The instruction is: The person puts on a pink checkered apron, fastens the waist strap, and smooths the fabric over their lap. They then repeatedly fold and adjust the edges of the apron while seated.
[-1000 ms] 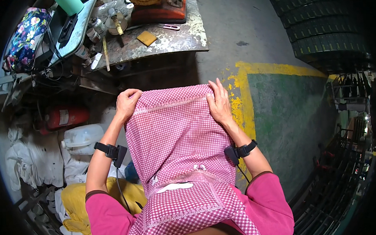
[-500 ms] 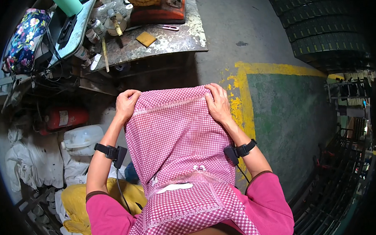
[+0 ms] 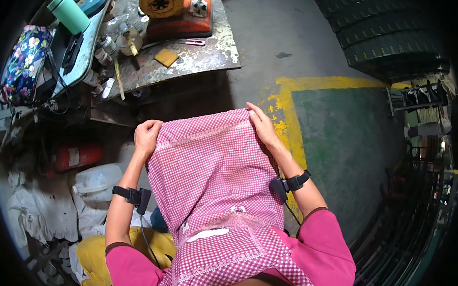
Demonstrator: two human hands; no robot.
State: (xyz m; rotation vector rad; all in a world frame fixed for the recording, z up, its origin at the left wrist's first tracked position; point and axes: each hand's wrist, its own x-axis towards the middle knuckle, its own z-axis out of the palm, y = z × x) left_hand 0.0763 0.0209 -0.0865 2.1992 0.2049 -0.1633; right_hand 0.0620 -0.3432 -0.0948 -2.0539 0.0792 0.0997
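Observation:
A pink-and-white checked apron (image 3: 214, 158) with lace trim hangs from my chest and is stretched out in front of me by its lower edge. My left hand (image 3: 147, 136) is closed on the left corner, its fingers curled over the cloth. At the right corner, my right hand (image 3: 261, 125) grips the edge, with some fingers straighter and part of them behind the cloth. The fabric is taut along the far edge and creased toward the middle. Black straps with small dark devices and cables sit round both my forearms.
Ahead on the left stands a worn workbench (image 3: 206, 58) with an orange machine (image 3: 179, 26), a sponge-like yellow pad (image 3: 166, 57) and bottles. A red fire extinguisher (image 3: 78, 156) and a yellow sack (image 3: 99, 253) lie at left. Dark stacks (image 3: 387, 41) rise far right.
The bench and floor have shifted slightly left and down in view. My right hand's fingers have straightened somewhat at the apron's corner; both hands keep the apron stretched.

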